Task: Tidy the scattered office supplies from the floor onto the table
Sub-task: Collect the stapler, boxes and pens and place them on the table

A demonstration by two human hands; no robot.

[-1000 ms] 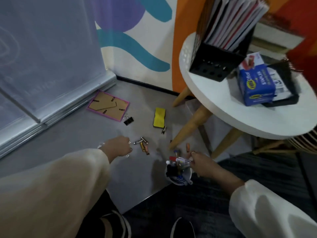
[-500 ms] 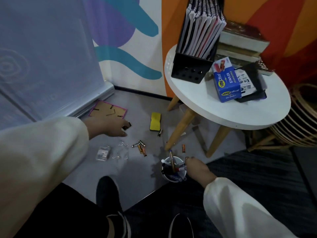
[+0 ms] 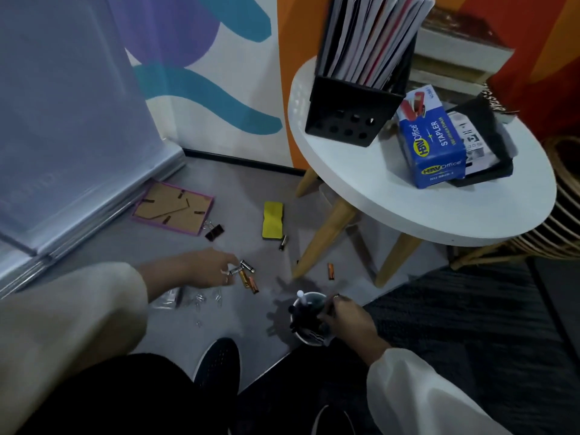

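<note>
Nearest, the right hand (image 3: 346,318) curls over the rim of the cup (image 3: 309,321), which stands on the floor by the edge of the dark carpet with pens upright in it; its fingers grip the rim or something just inside, and which of the two cannot be told.

A little farther and to the left, the left hand (image 3: 205,271) reaches across the floor to the cluster of batteries (image 3: 244,274). Its fingertips (image 3: 230,271) touch the nearest silver one, which lies roughly crosswise to the reach, while the orange ones beside it point away toward the cup. The fingers look to be closing in a pinch, though whether they have lifted it cannot be told. This hand is clearly the nearer to the cluster, so the pick falls to it, with a short carry rightward to the cup.

Under that forearm lie scattered clips (image 3: 201,301). Beyond, a lone orange battery (image 3: 330,271) sits near the table leg, then the yellow eraser (image 3: 273,219), a binder clip (image 3: 214,232) and the frame (image 3: 174,208). Farthest, the table (image 3: 376,196) carries a file box (image 3: 351,117) and a stapler box (image 3: 431,142).
</note>
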